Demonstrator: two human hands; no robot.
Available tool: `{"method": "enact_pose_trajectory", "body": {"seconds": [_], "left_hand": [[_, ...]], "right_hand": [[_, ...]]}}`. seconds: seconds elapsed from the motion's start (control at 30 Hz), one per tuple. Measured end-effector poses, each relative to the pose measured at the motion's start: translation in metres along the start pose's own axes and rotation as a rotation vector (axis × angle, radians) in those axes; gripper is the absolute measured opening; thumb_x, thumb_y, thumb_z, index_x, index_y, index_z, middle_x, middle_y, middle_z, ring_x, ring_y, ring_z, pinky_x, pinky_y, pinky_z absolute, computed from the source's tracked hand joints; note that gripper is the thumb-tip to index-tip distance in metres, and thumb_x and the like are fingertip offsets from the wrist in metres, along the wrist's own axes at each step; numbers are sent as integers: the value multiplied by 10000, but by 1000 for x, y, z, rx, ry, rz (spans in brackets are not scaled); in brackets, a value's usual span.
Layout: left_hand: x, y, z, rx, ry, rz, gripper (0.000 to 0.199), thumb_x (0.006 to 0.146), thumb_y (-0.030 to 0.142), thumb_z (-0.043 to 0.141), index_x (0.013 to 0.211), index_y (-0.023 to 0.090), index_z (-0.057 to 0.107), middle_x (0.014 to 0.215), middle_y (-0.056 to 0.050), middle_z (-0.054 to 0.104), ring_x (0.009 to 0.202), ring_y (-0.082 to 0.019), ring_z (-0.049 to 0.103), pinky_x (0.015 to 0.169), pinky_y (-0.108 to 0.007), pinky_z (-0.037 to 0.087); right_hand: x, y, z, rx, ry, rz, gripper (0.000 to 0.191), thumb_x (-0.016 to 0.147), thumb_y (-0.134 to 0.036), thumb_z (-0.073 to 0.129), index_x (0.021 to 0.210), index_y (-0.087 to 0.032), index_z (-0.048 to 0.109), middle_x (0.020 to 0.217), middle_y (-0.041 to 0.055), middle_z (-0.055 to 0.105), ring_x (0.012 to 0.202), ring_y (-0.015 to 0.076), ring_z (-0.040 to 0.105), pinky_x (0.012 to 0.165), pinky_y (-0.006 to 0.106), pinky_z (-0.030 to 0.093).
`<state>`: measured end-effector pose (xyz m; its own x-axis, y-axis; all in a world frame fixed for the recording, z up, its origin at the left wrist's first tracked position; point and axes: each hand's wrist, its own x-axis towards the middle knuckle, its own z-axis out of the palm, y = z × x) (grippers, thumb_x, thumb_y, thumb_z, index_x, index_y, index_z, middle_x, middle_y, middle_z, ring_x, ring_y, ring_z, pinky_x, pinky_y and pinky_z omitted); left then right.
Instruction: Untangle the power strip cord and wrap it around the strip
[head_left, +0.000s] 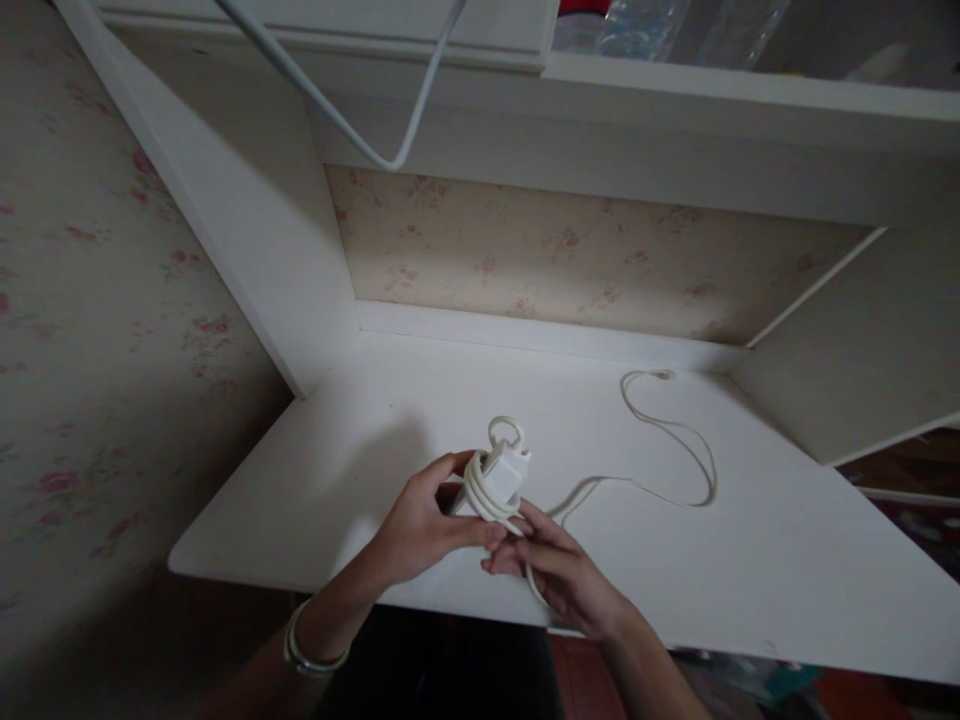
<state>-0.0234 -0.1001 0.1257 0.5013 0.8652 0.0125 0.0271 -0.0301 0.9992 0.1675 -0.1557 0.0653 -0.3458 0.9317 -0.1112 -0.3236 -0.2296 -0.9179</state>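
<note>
A white block like a power adapter (505,472) has several turns of white cord (482,497) wound around it, and a small loop of cord sticks up at its far end. My left hand (420,522) is closed around the near end of the block, thumb along the near side. Just right of it, my right hand (561,568) pinches the cord where it leaves the windings. From there the loose cord (701,460) curves across the desk to the right, its end (664,375) lying near the back edge.
The white desk (292,500) has a raised strip (525,335) along its back. Side panels (247,220) stand left and right. Overhead, a shelf (712,100) holds clear plastic items, and a bent pale cable or rod (390,163) hangs in front. Flowered wallpaper covers the walls.
</note>
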Motion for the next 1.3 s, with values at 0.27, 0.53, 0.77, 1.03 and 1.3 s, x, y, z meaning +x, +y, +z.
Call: {"method": "enact_pose_trajectory", "body": {"seconds": [0.27,0.53,0.77,1.03,1.3], "left_hand": [[-8,7,-4,-25,-136,-12,693,586,294,844,1190,157,533,1104,-93,642,949,-214,602,820,-326,472],[-9,-5,-6,-76,-80,48,663,597,282,840,1186,174,556,1082,-64,627,952,-198,576,822,-292,447],[-6,-8,-6,-59,6,71,536,616,288,828,1089,154,614,973,-44,634,880,-180,573,773,-268,450],[9,-24,-1,19,102,63,403,743,305,726,1102,167,605,1009,-49,653,931,-187,596,829,-283,463],[14,-51,11,490,236,112,607,633,398,795,1187,235,609,1105,-64,589,1002,-218,575,884,-319,464]], "right_hand": [[30,-8,-9,-63,-135,213,325,801,-433,680,907,-126,660,573,-12,569,390,57,440,383,162,345],[37,-1,0,-179,67,-138,242,828,-386,652,837,-152,713,703,15,617,654,130,528,626,240,445],[28,10,16,-463,332,-212,282,907,-400,519,946,-180,692,598,-25,544,538,116,443,532,212,382],[16,0,32,-890,425,-226,298,957,-388,422,840,-186,609,719,22,633,641,153,571,614,230,404],[3,-3,16,-1396,310,-79,193,941,-208,394,850,-181,562,806,66,654,657,182,605,571,258,337]]}}
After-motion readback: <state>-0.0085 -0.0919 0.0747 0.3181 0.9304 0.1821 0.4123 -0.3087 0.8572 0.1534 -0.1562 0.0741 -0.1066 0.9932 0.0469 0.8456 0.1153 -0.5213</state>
